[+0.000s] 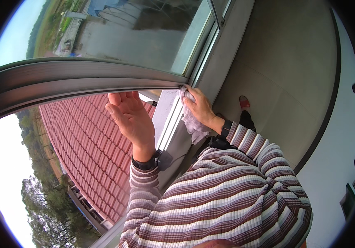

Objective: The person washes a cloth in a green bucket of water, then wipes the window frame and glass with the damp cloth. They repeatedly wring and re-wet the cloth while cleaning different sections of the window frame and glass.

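A pale pinkish cloth [196, 127] is bunched in my right hand [200, 107], pressed where the sliding window's frame meets the bottom track. Part of the cloth hangs over the inner sill [177, 145]. My left hand [134, 119] is raised in the window opening, palm showing and holding nothing. Its fingertips reach the edge of the grey metal window frame [87, 76] and are partly hidden there; whether they press on it I cannot tell. The metal window track [172, 121] runs between my hands. Above lies the glass pane [134, 37], with reflections in it.
Outside the opening are a red tiled roof [96, 148] and trees [53, 210] below. Indoors, a tiled floor [276, 80] with a dark skirting edge meets a white wall [323, 192]. One foot in a red slipper [244, 102] stands on the floor.
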`<state>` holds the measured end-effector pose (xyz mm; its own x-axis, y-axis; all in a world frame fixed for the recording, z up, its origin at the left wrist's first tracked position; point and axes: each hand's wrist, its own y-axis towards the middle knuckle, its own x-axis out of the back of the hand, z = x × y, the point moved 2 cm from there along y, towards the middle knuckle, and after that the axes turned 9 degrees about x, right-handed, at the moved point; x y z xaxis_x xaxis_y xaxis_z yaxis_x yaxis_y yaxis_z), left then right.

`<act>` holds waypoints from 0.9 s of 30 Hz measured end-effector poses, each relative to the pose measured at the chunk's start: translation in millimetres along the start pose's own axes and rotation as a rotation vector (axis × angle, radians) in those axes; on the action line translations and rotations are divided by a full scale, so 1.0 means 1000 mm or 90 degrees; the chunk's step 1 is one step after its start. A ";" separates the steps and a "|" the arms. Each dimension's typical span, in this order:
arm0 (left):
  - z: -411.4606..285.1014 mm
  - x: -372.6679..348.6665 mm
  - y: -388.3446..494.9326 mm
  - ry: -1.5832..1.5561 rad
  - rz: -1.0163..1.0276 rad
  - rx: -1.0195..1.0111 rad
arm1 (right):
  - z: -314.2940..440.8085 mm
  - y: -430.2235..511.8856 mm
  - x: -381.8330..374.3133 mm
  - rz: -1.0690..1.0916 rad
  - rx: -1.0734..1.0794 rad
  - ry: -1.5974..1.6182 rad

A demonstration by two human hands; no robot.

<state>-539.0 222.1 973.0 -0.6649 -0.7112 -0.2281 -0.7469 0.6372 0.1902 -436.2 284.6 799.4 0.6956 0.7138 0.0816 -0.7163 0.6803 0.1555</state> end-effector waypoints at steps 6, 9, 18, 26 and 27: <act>0.003 0.002 0.001 0.015 0.013 -0.022 | -0.001 0.009 0.009 0.082 -0.069 -0.184; 0.002 0.002 0.001 0.003 0.032 -0.029 | -0.004 0.016 0.012 0.130 -0.039 -0.213; 0.006 0.001 -0.003 -0.032 -0.030 -0.023 | -0.008 0.039 0.009 0.226 -0.096 -0.312; 0.006 0.001 -0.002 -0.030 -0.027 -0.020 | -0.003 0.048 0.047 0.146 -0.142 -0.190; 0.007 0.000 -0.002 -0.033 -0.020 -0.022 | -0.003 0.051 0.042 0.161 -0.132 -0.253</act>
<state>-537.5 222.5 965.8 -0.6406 -0.7134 -0.2841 -0.7677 0.6035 0.2155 -443.7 350.3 807.7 0.4375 0.7698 0.4648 -0.8329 0.5417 -0.1133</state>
